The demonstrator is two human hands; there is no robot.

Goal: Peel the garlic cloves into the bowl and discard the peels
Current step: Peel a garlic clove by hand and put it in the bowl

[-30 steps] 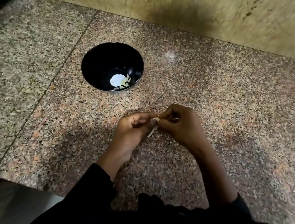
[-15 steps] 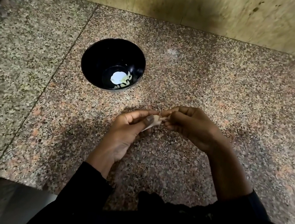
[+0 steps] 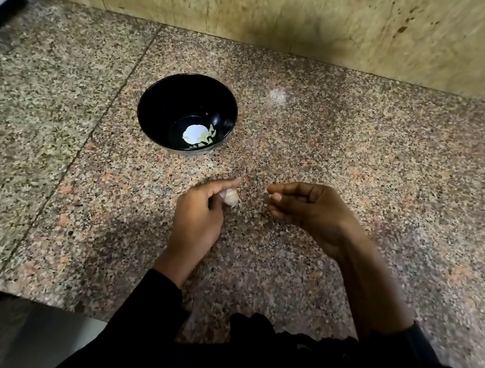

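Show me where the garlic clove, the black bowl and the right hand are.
garlic clove (image 3: 230, 197), head view, its bare pale side.
black bowl (image 3: 157, 108), head view, inner left wall.
right hand (image 3: 304, 211), head view, its back.

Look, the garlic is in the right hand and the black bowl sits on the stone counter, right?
Not quite. The head view shows the garlic clove in the left hand, not the right hand, which is apart from it with curled fingers. The black bowl does sit on the stone counter.
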